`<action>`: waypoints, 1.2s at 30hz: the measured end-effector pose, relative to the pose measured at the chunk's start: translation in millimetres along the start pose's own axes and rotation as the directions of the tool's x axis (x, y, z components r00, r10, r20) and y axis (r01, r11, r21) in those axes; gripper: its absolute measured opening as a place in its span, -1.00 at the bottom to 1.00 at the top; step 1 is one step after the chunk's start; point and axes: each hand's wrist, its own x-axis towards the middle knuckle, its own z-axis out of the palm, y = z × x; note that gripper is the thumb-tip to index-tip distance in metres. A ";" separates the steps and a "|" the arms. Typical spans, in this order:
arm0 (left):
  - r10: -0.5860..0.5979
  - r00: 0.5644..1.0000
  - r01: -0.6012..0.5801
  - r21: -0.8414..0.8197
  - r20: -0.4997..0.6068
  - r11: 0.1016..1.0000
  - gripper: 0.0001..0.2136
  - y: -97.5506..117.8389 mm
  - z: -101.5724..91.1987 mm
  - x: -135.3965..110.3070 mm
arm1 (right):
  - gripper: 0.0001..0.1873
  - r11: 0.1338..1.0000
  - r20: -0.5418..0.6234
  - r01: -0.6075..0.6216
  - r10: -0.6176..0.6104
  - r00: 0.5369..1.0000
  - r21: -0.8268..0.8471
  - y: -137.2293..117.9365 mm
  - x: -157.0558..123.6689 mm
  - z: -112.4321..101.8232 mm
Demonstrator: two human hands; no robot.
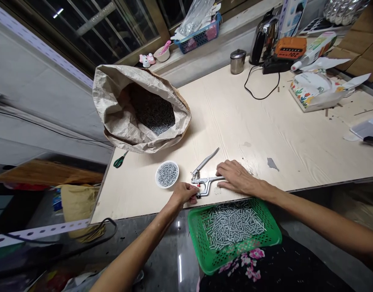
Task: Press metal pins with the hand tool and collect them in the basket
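Observation:
A silver hand press plier (206,182) lies on the table near its front edge, with its upper lever raised, a spring by the pivot and a small red piece in its jaw. My left hand (185,193) is at the jaw, thumb and fingertips pinched together beside the red piece; what is between them is hidden. My right hand (237,177) rests on the end of the lower handle, fingers curled over it. Just left of the plier stands a white bowl (167,174) of small metal pins. Below the table edge, a green basket (195,235) holds many similar metal pieces.
A large open sack (109,117) of dark metal pieces stands at the back left, with green-handled scissors (118,161) near it. Farther back right are a metal canister (238,61), a kettle (262,38), an orange battery (290,48) with a cord, and a tissue pack (314,90).

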 end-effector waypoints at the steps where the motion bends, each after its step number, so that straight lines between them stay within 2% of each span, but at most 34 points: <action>1: 0.006 1.000 -0.006 -0.001 0.006 1.000 -0.80 -1.1 0.1 0.5 | -0.60 1.000 0.005 0.001 -0.001 1.000 0.023 4.2 2.0 -4.5; 4: 0.014 1.000 -0.013 -0.009 0.007 1.000 -0.80 -4.0 0.7 1.5 | -0.10 1.000 0.079 -0.011 0.011 0.997 -0.001 20.5 13.7 -13.1; 7: 0.011 1.000 -0.011 -0.021 -0.006 1.000 -0.79 -6.0 1.9 1.0 | 0.05 0.999 0.193 0.019 -0.014 0.981 -0.028 33.2 29.3 -15.6; 10: 0.007 1.000 -0.007 -0.019 -0.004 1.000 -0.76 -7.4 2.8 0.5 | 0.01 0.998 0.226 0.062 -0.053 0.973 -0.033 35.5 40.4 -17.6; 15: 0.003 1.000 -0.003 0.001 0.011 1.000 -0.71 -6.9 1.8 -0.4 | -0.27 0.995 0.205 0.084 -0.073 0.976 -0.045 28.3 42.4 -22.6; 18: 0.028 0.999 -0.022 0.184 -0.030 0.983 -0.72 -4.9 3.4 -8.0 | -0.44 0.995 0.202 0.074 -0.061 0.977 -0.060 24.1 37.8 -23.8; 20: 0.203 0.968 -0.122 0.431 -0.147 0.894 -0.76 -3.3 8.2 -14.9 | -0.55 0.996 0.193 0.074 -0.063 0.979 -0.049 20.4 34.2 -23.5; 21: 0.342 0.921 -0.185 0.561 -0.188 0.807 -0.79 -2.0 11.9 -17.4 | -0.60 0.996 0.186 0.074 -0.065 0.980 -0.040 18.1 32.3 -23.0; 22: 0.488 0.852 -0.251 0.671 -0.189 0.697 -0.82 -0.3 16.3 -18.5 | -0.64 0.997 0.178 0.071 -0.064 0.982 -0.033 15.6 30.5 -22.3; 24: 0.705 0.706 -0.387 0.797 -0.067 0.464 -0.72 5.4 25.6 -15.1 | -0.68 0.998 0.170 0.050 -0.045 0.984 -0.024 10.4 27.1 -21.0; 26: 0.784 0.606 -0.524 0.810 0.137 0.264 -0.56 13.5 32.8 -5.0 | -0.64 1.000 0.173 0.020 -0.016 0.985 -0.024 6.5 23.6 -20.4; 27: 0.787 0.573 -0.574 0.797 0.227 0.189 -0.51 18.0 35.1 1.2 | -0.59 1.000 0.174 0.010 -0.006 0.985 -0.026 5.4 21.7 -20.8; 29: 0.760 0.547 -0.624 0.776 0.350 0.092 -0.48 26.2 37.1 12.0 | -0.48 0.999 0.172 0.001 0.005 0.985 -0.036 5.3 17.6 -22.1; 31: 0.729 0.552 -0.623 0.781 0.404 0.039 -0.54 31.6 38.0 17.4 | -0.46 0.998 0.160 -0.013 0.023 0.987 -0.064 7.3 13.8 -22.6; 32: 0.723 0.558 -0.610 0.792 0.409 0.023 -0.59 32.8 39.1 17.9 | -0.52 0.997 0.156 -0.016 0.029 0.987 -0.078 8.7 12.5 -21.7; 35: 0.721 0.590 -0.549 0.835 0.362 0.029 -0.81 31.7 46.7 14.2 | -0.89 0.997 0.149 -0.001 0.013 0.989 -0.082 12.2 11.9 -13.7; 36: 0.724 0.603 -0.526 0.849 0.335 0.045 -0.85 30.5 50.4 13.0 | -0.92 0.998 0.150 0.008 0.002 0.989 -0.066 12.9 12.9 -10.1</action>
